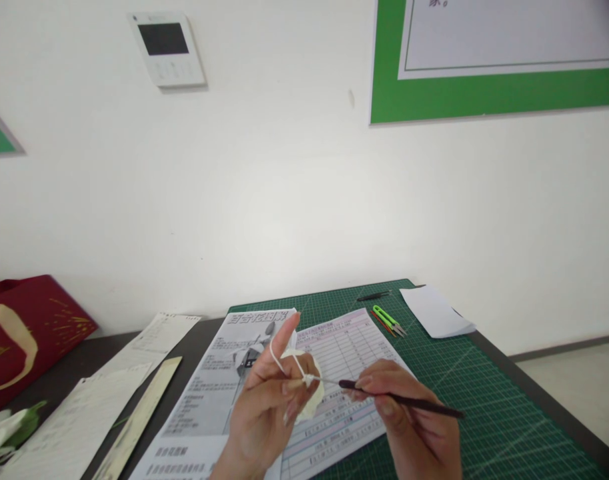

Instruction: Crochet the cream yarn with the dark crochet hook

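My left hand (269,407) is raised over the printed sheets, index finger stretched up with white yarn (284,360) looped round it, the other fingers pinched on a small cream crochet piece (312,397). My right hand (414,427) grips a dark crochet hook (404,400) like a pen; its metal tip reaches into the yarn at the crochet piece. Both hands hover above a green cutting mat (484,400).
On the mat lie an instruction sheet (219,380), a pink-lined chart (344,347), green thread snips (387,318), a dark pen (374,296) and a white paper (434,310). To the left are a wooden ruler (139,417), loose papers and a dark red bag (24,333). A white wall stands close behind.
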`<state>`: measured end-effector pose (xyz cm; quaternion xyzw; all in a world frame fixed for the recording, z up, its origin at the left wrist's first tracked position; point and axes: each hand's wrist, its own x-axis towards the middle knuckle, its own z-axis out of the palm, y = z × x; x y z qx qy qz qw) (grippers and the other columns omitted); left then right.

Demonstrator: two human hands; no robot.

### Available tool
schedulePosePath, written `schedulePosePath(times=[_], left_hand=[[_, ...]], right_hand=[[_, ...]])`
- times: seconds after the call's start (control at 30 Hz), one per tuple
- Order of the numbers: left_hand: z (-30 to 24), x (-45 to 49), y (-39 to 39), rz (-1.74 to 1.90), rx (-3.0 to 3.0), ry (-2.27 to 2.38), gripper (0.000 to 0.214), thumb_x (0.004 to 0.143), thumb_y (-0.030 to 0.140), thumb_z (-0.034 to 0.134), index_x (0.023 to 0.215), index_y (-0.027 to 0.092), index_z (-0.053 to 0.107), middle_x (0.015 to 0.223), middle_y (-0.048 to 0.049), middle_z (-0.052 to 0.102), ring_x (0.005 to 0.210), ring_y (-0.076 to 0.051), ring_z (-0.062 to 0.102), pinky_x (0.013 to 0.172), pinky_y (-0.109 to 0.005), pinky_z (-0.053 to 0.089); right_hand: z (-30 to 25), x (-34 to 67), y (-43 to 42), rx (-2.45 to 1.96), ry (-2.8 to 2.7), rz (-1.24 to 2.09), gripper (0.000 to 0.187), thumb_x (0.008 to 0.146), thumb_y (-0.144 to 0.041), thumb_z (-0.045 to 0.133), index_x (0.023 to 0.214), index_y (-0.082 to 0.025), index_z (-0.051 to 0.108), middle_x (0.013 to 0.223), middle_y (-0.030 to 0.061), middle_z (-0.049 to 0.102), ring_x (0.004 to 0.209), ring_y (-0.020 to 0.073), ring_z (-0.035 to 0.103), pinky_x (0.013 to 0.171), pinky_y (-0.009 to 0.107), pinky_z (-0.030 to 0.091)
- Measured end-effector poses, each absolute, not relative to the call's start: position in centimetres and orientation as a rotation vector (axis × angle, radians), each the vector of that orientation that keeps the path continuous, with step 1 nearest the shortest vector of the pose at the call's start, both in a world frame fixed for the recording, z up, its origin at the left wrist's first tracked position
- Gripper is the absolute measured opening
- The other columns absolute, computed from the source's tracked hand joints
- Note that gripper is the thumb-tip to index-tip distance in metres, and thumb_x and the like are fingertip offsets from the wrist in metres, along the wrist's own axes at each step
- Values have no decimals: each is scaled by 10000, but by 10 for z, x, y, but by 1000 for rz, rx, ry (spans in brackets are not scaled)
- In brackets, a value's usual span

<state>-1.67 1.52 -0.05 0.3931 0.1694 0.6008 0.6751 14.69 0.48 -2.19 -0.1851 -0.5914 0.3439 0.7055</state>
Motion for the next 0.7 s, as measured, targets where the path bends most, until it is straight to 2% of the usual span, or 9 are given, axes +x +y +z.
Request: schedulePosePath(times=[0.23,0.37,0.5,0.7], left_hand=[[0,-15,18,1347,782,401,501,647,124,566,1127,240,649,389,50,344,473,-112,235,503,-248,254],[-1,-15,19,1350,802,423,437,642,133,587,1054,233,690,371,49,340,481,-116,254,518,-249,269],[-2,-13,16,1405,848,479,453,659,130,628,1092,258,665,428,44,417,491,-109,305,510,-239,267],[-12,-5,15,1420,873,527,482,703,146,652,1159,295,611,536,44,447,471,-82,364,449,-221,245]], right_hand=[[-26,147,8,-412,-1138,941,134,843,-249,575,885,-204,694,680,46,667,647,179,627,582,297,526],[-28,145,13,-426,-899,1221,129,818,-268,616,819,-179,709,647,36,687,582,147,642,563,256,544],[-23,140,17,-398,-644,1523,131,734,-271,715,764,-143,721,580,22,691,491,99,625,494,175,541],[-25,133,19,-403,-504,1698,172,691,-255,764,784,-116,724,590,41,719,496,94,648,500,160,555]])
